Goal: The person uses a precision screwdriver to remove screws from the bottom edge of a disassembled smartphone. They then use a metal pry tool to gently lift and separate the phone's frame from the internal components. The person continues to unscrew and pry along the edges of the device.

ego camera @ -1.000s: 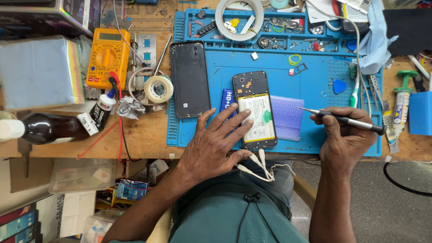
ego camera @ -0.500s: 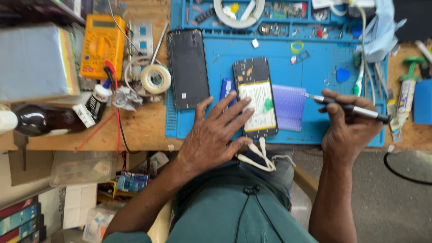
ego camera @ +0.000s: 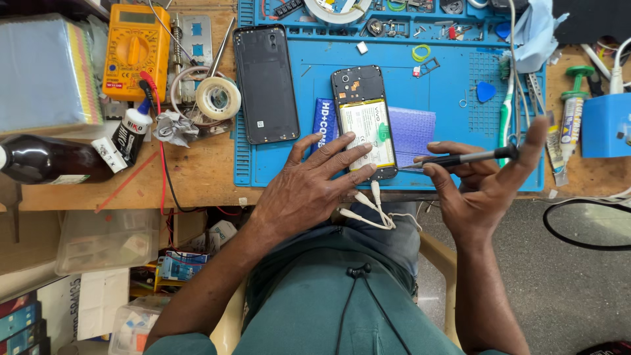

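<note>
Hands: left (ego camera: 309, 187) lies open-fingered on the opened phone (ego camera: 365, 121), right (ego camera: 483, 184) pinches a screwdriver (ego camera: 460, 158).

The left hand (ego camera: 309, 190) covers the lower left corner of the opened phone (ego camera: 365, 118). A tape ring (ego camera: 340, 8) at 12 o'clock is cut by the top edge. The dark bottle (ego camera: 49, 160) at 9 o'clock runs off the left edge. Small parts in the mat's top trays (ego camera: 420, 26) are too tiny to tell.
</note>
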{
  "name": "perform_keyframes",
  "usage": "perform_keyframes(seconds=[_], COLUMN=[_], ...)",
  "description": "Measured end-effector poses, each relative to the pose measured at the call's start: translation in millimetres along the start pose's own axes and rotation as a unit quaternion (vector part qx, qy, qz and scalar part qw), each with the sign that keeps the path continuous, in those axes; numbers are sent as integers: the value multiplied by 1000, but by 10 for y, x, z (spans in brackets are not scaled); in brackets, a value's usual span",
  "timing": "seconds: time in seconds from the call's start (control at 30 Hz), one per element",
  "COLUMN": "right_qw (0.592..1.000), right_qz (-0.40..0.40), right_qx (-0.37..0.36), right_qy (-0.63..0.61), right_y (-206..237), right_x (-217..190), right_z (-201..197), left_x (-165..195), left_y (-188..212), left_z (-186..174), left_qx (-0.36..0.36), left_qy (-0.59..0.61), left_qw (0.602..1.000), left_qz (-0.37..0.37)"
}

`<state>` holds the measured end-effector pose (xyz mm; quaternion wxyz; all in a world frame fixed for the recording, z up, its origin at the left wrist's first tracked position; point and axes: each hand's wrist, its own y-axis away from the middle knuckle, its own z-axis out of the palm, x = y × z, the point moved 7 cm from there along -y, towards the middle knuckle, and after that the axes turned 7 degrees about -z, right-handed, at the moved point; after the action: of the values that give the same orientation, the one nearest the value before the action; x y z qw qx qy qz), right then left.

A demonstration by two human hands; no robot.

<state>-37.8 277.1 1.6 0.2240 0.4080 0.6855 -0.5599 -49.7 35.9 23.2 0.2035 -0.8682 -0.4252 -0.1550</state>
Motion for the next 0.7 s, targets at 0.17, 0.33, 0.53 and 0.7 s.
perform_keyframes(seconds=[0.17,0.33,0.53,0.7], right_qw=[999,997,995,994], right_qz=[24,49,51,62], right_qx=[9,58,63,59], right_qy=[21,-7,61,64], right_y=[47,-19,-78,-124], right_x=[-43,11,-9,-19], right_z=[-44,-99,-98,-64], left_x=[23,5,-21,62], left_y=[-22,-137,-157,-83], left_z=[-23,-36,-44,-35], left_qx=[16,42,49,41], left_qy=[12,16,-3,-20], left_qw=[1000,999,999,999], left_qz=[14,4,3,9])
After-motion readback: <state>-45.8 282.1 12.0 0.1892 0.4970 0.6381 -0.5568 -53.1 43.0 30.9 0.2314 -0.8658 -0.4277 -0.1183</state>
